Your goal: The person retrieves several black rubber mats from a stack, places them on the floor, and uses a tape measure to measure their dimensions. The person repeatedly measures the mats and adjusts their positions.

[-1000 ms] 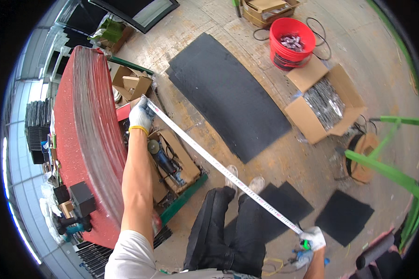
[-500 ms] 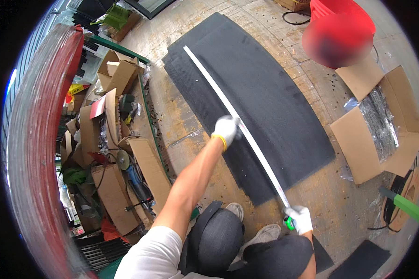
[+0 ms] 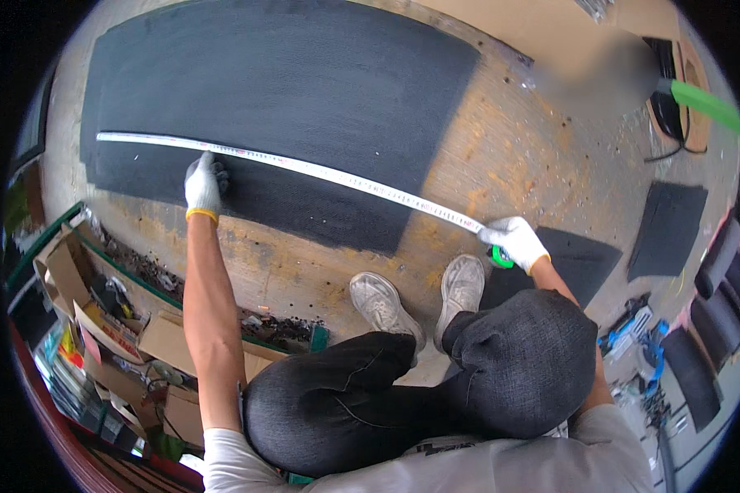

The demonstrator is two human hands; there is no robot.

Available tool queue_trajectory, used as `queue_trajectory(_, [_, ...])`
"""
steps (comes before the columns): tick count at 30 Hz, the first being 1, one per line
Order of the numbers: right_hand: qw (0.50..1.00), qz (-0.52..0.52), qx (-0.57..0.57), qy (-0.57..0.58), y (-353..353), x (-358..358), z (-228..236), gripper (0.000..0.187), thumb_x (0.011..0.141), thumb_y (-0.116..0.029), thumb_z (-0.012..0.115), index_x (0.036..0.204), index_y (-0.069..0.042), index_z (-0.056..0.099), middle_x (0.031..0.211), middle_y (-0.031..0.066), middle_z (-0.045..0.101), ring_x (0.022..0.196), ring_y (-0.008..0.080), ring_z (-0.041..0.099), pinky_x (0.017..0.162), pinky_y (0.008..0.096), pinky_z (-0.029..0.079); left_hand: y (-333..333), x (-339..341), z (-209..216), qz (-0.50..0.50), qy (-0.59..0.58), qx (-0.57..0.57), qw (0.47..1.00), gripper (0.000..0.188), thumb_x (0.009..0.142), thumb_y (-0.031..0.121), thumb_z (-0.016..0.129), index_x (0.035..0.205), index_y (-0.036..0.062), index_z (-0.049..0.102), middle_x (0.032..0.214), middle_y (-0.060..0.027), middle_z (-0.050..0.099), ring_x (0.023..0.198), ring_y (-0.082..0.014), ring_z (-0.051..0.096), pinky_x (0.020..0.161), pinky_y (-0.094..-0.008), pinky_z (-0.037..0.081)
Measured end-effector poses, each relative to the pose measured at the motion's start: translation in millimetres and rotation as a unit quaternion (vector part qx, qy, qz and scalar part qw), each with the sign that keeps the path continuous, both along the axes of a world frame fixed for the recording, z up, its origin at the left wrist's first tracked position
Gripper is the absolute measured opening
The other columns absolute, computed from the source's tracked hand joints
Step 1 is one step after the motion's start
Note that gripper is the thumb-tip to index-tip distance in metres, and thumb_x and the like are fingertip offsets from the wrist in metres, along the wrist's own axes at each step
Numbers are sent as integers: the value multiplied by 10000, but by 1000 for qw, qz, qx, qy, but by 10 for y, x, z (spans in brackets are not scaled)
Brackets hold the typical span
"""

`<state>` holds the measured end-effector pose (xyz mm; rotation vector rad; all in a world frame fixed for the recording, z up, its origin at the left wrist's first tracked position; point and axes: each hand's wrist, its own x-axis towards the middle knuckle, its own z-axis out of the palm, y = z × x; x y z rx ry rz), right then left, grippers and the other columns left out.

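A long white tape measure blade (image 3: 329, 174) lies stretched across a dark grey textured sheet (image 3: 288, 74). Its far end rests near the sheet's left edge, and the blade runs past the right edge. My left hand (image 3: 204, 187), in a white glove with a dark palm and yellow cuff, has its fingers curled against the blade's near edge, about a third of the way from that end. Gloved as well, my right hand (image 3: 515, 240) grips the tape measure's green and black case (image 3: 501, 257) beside my right shoe, where the blade comes out.
Under the sheet is a stained wooden floor (image 3: 501, 148). Smaller dark pieces (image 3: 668, 230) lie to the right, near blue tools (image 3: 645, 353). Opened cardboard boxes (image 3: 66, 267) and a green metal frame (image 3: 127, 267) stand at the left. A green bar (image 3: 707, 107) juts in at upper right.
My view has turned toward the right and down. My left hand has slid along the blade toward its far end. The right hand still holds the case.
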<state>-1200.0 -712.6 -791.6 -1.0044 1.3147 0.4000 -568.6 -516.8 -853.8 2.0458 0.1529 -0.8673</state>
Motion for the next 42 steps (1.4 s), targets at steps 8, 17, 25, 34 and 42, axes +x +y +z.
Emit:
queue_trajectory(8, [999, -5, 23, 27, -23, 36, 52, 324, 986, -219, 807, 1141, 65, 809, 704, 43, 653, 546, 95, 535, 502, 308, 403, -14, -113, -17, -20, -77, 18, 997, 300, 1051, 312, 724, 1168, 39, 685, 879, -46, 698, 644, -123, 626, 559, -291, 512])
queue_trajectory(17, [962, 178, -184, -96, 40, 369, -112, 339, 934, -291, 821, 832, 29, 775, 635, 61, 606, 588, 145, 559, 561, 390, 427, -38, -577, 265, -224, -290, 219, 905, 531, 1030, 442, 620, 1308, -3, 700, 1343, -307, 693, 1277, -435, 656, 1097, -471, 496])
queue_trajectory(25, [997, 0, -45, -61, 101, 233, -168, 199, 936, -139, 823, 913, 55, 780, 744, -12, 662, 636, 79, 556, 577, 283, 401, -38, -599, 79, -71, -213, 103, 969, 395, 982, 346, 726, 1172, -1, 730, 1121, -217, 790, 1062, -364, 752, 964, -427, 565])
queue_trajectory(34, [990, 109, -62, -59, 5, 266, -160, 301, 986, -271, 803, 802, -36, 761, 600, 41, 575, 517, 130, 514, 493, 358, 395, 119, -450, 25, -191, -234, 145, 942, 490, 1049, 409, 618, 1270, -18, 711, 1274, -233, 729, 1163, -366, 686, 1065, -468, 513])
queue_trajectory(42, [996, 75, -41, -15, -32, 448, -33, 324, 977, -288, 810, 1032, 32, 815, 698, 43, 669, 574, 107, 577, 536, 313, 438, 141, -349, -128, -43, -130, -21, 990, 230, 1048, 223, 735, 1172, 34, 695, 944, -45, 724, 733, -120, 639, 634, -285, 534])
